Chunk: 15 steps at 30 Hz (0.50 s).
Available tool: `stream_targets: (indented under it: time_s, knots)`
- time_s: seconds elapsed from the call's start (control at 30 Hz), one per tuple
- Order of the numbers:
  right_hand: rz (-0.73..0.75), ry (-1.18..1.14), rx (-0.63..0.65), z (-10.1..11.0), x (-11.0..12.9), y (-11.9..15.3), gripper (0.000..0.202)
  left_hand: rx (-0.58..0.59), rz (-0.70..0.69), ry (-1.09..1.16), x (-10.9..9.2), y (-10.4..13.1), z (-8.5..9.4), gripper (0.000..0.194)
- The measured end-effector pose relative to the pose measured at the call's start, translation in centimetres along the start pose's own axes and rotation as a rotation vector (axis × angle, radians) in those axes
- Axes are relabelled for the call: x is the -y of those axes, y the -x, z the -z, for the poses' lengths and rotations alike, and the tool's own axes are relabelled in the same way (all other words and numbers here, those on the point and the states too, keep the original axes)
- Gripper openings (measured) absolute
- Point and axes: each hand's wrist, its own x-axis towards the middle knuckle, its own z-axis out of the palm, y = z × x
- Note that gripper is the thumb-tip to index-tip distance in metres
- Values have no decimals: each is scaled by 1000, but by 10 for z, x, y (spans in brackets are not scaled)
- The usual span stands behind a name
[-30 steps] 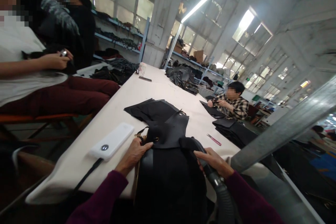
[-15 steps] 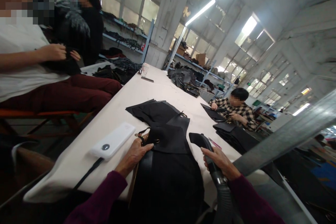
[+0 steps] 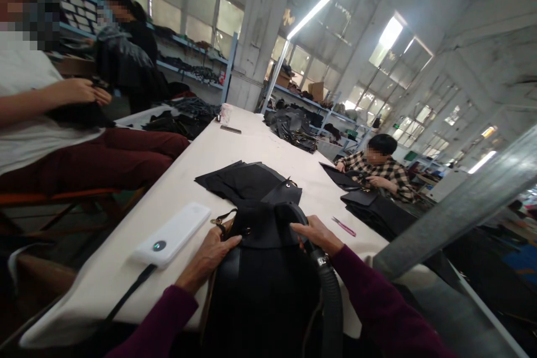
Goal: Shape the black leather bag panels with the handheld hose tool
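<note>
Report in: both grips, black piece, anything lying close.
Left grip holding left edge of black piece. Right grip holding black hose nozzle over it, contact unclear. Pink-handled snips lying to the right.

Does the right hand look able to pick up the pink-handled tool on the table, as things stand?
Probably not right away: the right hand grips the black hose nozzle, which it would likely need to release. The pink-handled tool itself lies nearby, uncovered.

No text readable; round display on white device apparently lit, too small.
</note>
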Motion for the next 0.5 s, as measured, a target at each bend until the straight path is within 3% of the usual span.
stream_targets:
  time_s: [0.27,0.4,0.5]
  knots:
    - [-29,-116,-149,23,-28,-4,34,7,-50,11,6,1,3,49]
    - [-21,-131,-196,39,-36,19,36,-1,-94,-47,9,1,5,48]
    - [-26,-113,-144,40,-36,49,38,-91,-206,-343,15,2,1,40]
